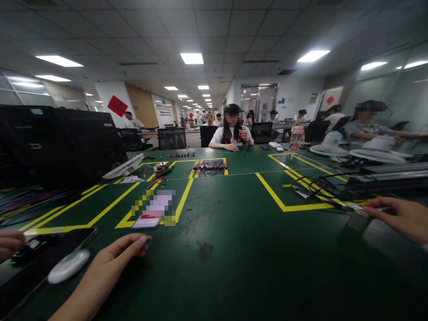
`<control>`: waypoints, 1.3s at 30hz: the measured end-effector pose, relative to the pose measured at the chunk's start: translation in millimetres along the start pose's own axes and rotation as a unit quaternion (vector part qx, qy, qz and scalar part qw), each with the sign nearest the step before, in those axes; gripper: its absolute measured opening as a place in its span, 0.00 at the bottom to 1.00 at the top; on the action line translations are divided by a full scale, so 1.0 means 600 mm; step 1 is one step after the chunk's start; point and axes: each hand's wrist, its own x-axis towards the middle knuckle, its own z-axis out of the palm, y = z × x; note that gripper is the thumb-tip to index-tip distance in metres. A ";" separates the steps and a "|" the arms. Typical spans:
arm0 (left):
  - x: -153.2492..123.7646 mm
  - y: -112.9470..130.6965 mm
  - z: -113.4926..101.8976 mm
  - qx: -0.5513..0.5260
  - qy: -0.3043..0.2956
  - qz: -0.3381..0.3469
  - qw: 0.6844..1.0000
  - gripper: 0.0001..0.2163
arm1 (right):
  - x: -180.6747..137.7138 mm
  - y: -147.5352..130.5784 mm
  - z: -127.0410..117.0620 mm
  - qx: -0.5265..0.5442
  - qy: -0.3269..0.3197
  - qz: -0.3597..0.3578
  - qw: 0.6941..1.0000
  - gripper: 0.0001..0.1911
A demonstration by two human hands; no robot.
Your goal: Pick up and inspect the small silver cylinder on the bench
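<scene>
My left hand (117, 258) hovers over the near left of the green table, thumb and fingers pinched together. Whatever the pinch holds, if anything, is too small to make out. A phone with a lit screen (147, 221) lies just beyond those fingertips, and a white computer mouse (69, 266) sits left of my wrist. At the right edge, my right hand (399, 216) has its thumb and fingers closed on the top of a grey metal cylinder (359, 220). Black cables (321, 191) run close behind it.
Another person's hand (10, 245) shows at the left edge. A black computer case (60, 142) stands at left. Yellow tape (270, 191) marks the green table (230, 267). Beyond lie a small motor (161, 167), bundled wires (210, 167) and white fans (331, 145). A person (217, 140) sits opposite.
</scene>
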 end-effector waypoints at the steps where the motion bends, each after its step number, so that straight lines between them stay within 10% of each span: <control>1: -0.001 0.000 0.000 -0.002 0.000 -0.003 1.000 0.19 | 0.000 0.001 0.000 0.001 0.000 -0.004 1.000 0.28; 15: -0.005 0.009 0.003 -0.002 -0.001 -0.007 1.000 0.23 | -0.026 -0.040 0.001 0.029 -0.008 0.060 0.998 0.24; 23: -0.007 0.012 0.003 -0.034 0.005 -0.022 0.999 0.18 | -0.067 -0.033 0.082 0.187 0.122 0.004 0.975 0.38; 29: -0.010 0.012 0.010 -0.055 0.031 -0.009 0.998 0.15 | -0.083 -0.053 0.091 0.085 0.142 -0.019 0.986 0.24; 34: -0.005 0.008 0.012 -0.030 0.020 0.004 0.999 0.16 | -0.114 -0.125 0.118 0.161 0.142 -0.195 0.957 0.23; 39: 0.010 0.011 0.027 0.017 -0.012 0.034 0.999 0.18 | -0.167 -0.266 0.180 0.184 0.134 -0.464 0.856 0.18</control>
